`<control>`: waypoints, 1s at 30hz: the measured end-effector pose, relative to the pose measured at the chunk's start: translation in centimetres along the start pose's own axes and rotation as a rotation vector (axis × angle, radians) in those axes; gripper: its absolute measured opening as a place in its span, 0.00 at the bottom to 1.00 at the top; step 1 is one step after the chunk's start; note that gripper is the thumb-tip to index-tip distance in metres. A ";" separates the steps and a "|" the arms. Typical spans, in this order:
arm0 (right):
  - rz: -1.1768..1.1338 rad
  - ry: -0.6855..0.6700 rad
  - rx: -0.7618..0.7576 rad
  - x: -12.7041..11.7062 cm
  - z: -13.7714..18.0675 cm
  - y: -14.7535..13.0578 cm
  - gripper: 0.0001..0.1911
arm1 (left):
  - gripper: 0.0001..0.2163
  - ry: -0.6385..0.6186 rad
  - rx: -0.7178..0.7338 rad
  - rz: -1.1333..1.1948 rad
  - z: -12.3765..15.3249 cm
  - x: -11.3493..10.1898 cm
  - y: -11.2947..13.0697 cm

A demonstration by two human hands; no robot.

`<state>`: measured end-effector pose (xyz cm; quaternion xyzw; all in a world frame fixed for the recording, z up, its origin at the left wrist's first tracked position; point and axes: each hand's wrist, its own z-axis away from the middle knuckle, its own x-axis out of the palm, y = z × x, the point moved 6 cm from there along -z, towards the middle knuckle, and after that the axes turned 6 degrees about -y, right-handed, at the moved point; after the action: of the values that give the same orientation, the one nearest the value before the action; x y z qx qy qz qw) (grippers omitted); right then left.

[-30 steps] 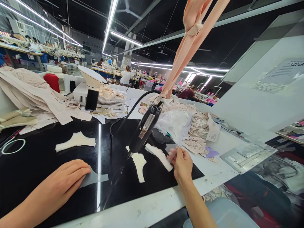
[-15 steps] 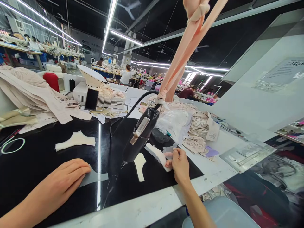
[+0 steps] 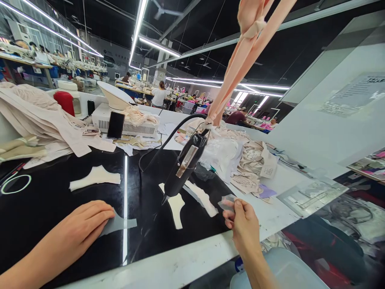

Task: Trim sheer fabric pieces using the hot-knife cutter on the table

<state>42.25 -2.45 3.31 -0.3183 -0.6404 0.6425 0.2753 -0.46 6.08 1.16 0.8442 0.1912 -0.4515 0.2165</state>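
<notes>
My left hand (image 3: 87, 222) rests on the black board (image 3: 39, 216), its fingers together on one end of a sheer grey fabric piece (image 3: 124, 224); the thumb is hidden. Lifted over the board's right edge, my right hand (image 3: 244, 220) pinches a small translucent fabric piece (image 3: 227, 202). Between the hands hangs a black corded hand tool (image 3: 183, 166) with a fine tip, tied to pink fabric strips (image 3: 234, 76). Beneath and beside it lie a cream cut piece (image 3: 177, 208) and a white strip-shaped piece (image 3: 203, 196). Another cream cut piece (image 3: 94, 178) lies farther left.
Beige fabric strips (image 3: 60, 124) are heaped at the back left. A phone (image 3: 115, 125) leans on a white vented box (image 3: 138, 129). Fabric bundles (image 3: 255, 156) and clear plastic (image 3: 221, 150) lie at the back right. A pale ring (image 3: 16, 184) sits far left. Other people work in the background.
My right hand has moved right and toward me with the translucent piece, away from the white strip-shaped piece. The hanging tool has swung right and slightly up. My left hand has not moved.
</notes>
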 end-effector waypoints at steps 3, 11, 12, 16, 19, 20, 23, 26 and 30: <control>-0.003 -0.130 -0.047 1.9 2.8 -1.5 0.21 | 0.12 0.012 0.007 0.029 -0.3 -0.5 0.3; 0.191 -0.715 -0.099 12.6 12.6 -2.3 0.19 | 0.10 -0.091 -0.132 0.291 -1.0 -0.8 0.6; 0.234 -0.796 -0.143 14.0 13.6 -2.3 0.19 | 0.10 -0.114 -0.160 0.360 -1.1 -0.8 0.8; 0.270 -1.032 -0.245 18.4 15.9 -2.2 0.17 | 0.07 -0.190 -0.306 0.713 -1.3 -0.6 1.6; 0.277 -1.120 -0.299 20.3 16.6 -2.1 0.17 | 0.13 -0.161 -0.439 0.991 -1.4 -0.3 1.9; 0.291 -1.136 -0.315 20.7 16.8 -2.1 0.16 | 0.15 -0.139 -0.492 1.095 -1.4 -0.1 1.9; 0.335 -1.163 -0.337 21.4 17.0 -2.0 0.16 | 0.16 -0.088 -0.656 1.316 -1.1 0.6 1.5; 0.354 -1.181 -0.310 21.7 16.9 -1.9 0.18 | 0.17 -0.062 -0.764 1.380 -0.9 0.8 1.0; 0.316 -1.178 -0.115 21.6 15.9 -1.2 0.20 | 0.19 -0.030 -0.807 1.402 -0.9 0.4 0.4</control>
<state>16.10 3.73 2.91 -0.0150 -0.6637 0.7078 -0.2413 0.60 6.25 1.37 0.6184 -0.2373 -0.1183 0.7398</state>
